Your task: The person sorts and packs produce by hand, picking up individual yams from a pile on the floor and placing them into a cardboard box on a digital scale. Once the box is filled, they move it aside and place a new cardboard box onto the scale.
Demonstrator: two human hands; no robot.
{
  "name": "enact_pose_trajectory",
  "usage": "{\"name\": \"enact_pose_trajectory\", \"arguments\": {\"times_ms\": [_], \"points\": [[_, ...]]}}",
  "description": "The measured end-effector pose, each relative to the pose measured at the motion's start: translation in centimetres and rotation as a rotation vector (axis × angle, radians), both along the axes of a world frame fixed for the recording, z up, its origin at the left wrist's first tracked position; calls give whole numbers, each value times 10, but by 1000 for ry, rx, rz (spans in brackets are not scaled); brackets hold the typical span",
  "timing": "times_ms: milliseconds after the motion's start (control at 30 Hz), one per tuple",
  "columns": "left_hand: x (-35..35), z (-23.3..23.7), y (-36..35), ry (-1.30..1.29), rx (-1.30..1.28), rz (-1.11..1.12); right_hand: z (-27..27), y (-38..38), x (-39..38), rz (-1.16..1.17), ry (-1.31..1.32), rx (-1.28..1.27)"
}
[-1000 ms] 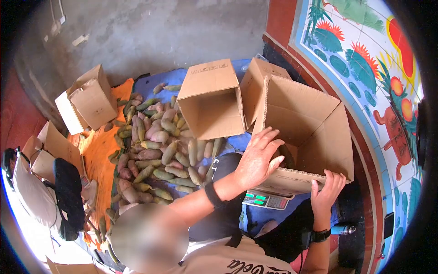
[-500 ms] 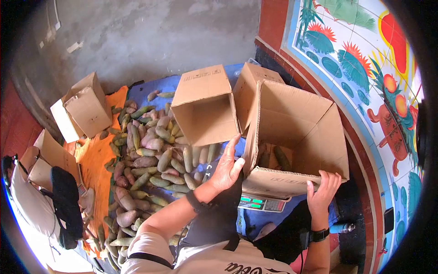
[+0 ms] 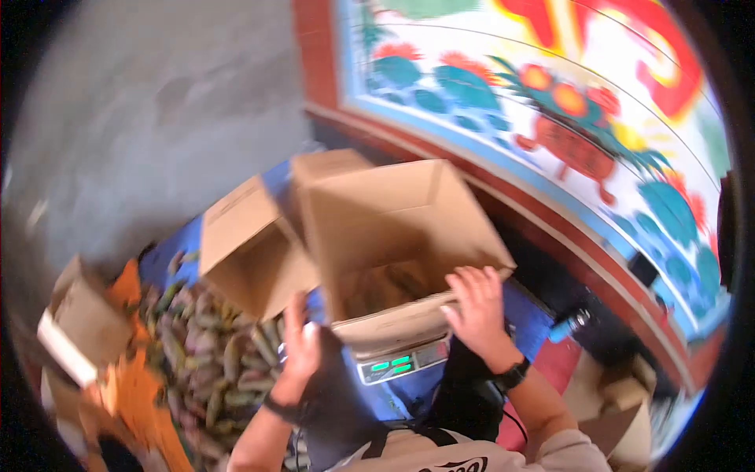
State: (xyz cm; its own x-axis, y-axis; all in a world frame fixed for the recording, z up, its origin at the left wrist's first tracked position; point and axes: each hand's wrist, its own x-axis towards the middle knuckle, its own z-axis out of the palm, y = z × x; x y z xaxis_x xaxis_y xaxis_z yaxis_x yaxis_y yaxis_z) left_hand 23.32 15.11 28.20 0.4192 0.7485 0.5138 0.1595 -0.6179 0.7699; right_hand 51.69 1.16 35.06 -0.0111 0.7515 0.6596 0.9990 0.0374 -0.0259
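A large open-topped cardboard box [image 3: 393, 318] stands on a digital scale [image 3: 425, 358] with green lit digits. A few long vegetables that look like radishes [image 3: 405, 277] lie blurred at the bottom of the box. My right hand [image 3: 478, 311] grips the near rim at its right side, fingers over the edge and thumb outside. Just left of the box's near corner, my left hand [image 3: 301, 346] is raised with fingers stretched and thumb apart, holding nothing. Close to its fingertips is the lower edge of a tilted empty cardboard box [image 3: 240, 224].
A heap of green and purplish radishes [image 3: 208, 354] covers the floor at left, beside orange cloth [image 3: 145, 393]. Another cardboard box [image 3: 90, 315] stands far left. A blue bottle [image 3: 568, 324] and opened cartons [image 3: 621, 425] lie at right, below the painted tile wall [image 3: 566, 118].
The view has swung right, so boxes and heap appear further left. My right hand stays on the large box's rim; my left hand stays open beside it.
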Motion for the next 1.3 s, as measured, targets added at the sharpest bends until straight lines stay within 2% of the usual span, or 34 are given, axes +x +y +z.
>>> {"name": "enact_pose_trajectory", "arguments": {"times_ms": [67,100,333,500,533,600,700,833,1200,1300], "points": [[2,9,-3,-125,-5,-9,-2,-9,2,-35,31,30],[-1,16,-10,-176,-122,-29,-2,-15,3,-53,35,58],[-6,8,-1,-124,-61,-73,-37,-45,36,-177,224,215],[-3,8,-1,-110,-72,-81,-76,-55,34,-177,320,69],[0,8,-3,-164,-149,-68,-76,-56,35,-194,326,76],[-1,19,-10,-76,-62,-60,-75,-56,38,-195,322,81],[-1,19,-10,-40,-76,7,-76,-58,38,-228,337,89],[1,23,-15,-44,-111,-24,-79,-58,40,-234,357,49],[13,38,-23,-5,61,-8,-85,-54,45,-207,373,16],[14,40,-28,85,92,119,-86,-54,45,-211,408,7]]}}
